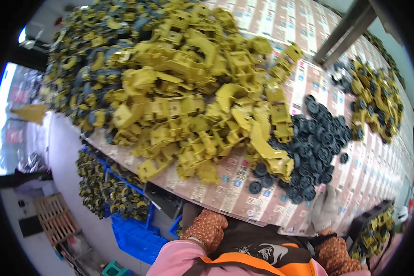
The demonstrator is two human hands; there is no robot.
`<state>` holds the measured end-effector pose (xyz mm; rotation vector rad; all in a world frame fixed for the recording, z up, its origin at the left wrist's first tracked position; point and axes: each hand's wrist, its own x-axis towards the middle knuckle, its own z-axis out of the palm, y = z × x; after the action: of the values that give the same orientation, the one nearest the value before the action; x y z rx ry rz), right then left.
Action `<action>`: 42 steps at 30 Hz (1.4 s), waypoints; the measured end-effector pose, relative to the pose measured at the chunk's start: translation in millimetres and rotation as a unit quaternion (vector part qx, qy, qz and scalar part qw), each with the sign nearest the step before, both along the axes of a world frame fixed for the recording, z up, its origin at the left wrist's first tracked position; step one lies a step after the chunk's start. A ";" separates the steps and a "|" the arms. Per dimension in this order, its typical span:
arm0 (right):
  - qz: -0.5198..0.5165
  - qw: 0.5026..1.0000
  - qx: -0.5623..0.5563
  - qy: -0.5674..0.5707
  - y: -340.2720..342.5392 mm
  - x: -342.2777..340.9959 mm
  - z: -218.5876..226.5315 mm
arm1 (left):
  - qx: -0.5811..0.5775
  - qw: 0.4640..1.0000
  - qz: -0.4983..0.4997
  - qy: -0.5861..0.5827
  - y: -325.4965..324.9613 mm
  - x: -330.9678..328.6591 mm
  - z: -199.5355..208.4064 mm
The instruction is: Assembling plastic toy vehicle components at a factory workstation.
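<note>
Nearest the camera are the wearer's pink sleeve [175, 260], a dark apron [262, 253] with orange trim, and patterned sleeve covers [207, 230]. The left hand is out of sight below the near edge of the bench [372, 170], so I cannot tell what its fingers do. The right hand [325, 209], in a pale grey glove, lies at that near edge, right of the middle, just beside the heap of black wheels [313, 152]. Its fingers point toward the heap; whether they are loose or pinch something, I cannot tell.

The wheels sit between the near edge and the bench's middle, probably so that the right hand gets at them easily. The yellow parts [184, 110] spread across the middle, a few resting against the wheels; keeping each kind in its own heap likely saves searching. Yellow pieces with black wheels [377, 101] lie toward the far right corner, well apart, perhaps to avoid mixing. Another dense pile of yellow-and-black pieces [87, 69] covers the left side. Below the left edge stand blue crates [135, 237].
</note>
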<state>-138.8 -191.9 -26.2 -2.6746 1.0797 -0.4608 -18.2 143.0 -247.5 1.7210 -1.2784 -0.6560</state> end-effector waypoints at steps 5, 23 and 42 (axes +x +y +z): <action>-0.003 0.999 -0.010 -0.041 -5.4 -20.7 -19.5 | -0.012 0.998 0.018 -0.067 -7.2 60.4 22.3; 0.055 0.995 -0.023 -0.080 5.3 -33.1 -12.8 | 0.243 0.928 0.146 -0.243 81.1 -52.8 113.2; 0.270 0.944 0.033 -0.188 72.9 -26.1 38.2 | 0.236 0.934 0.267 0.015 80.8 -61.2 164.4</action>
<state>-164.9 -119.0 12.0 -2.5245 0.2323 -0.7549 -79.4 223.8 -83.1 2.3154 -0.5951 -0.6893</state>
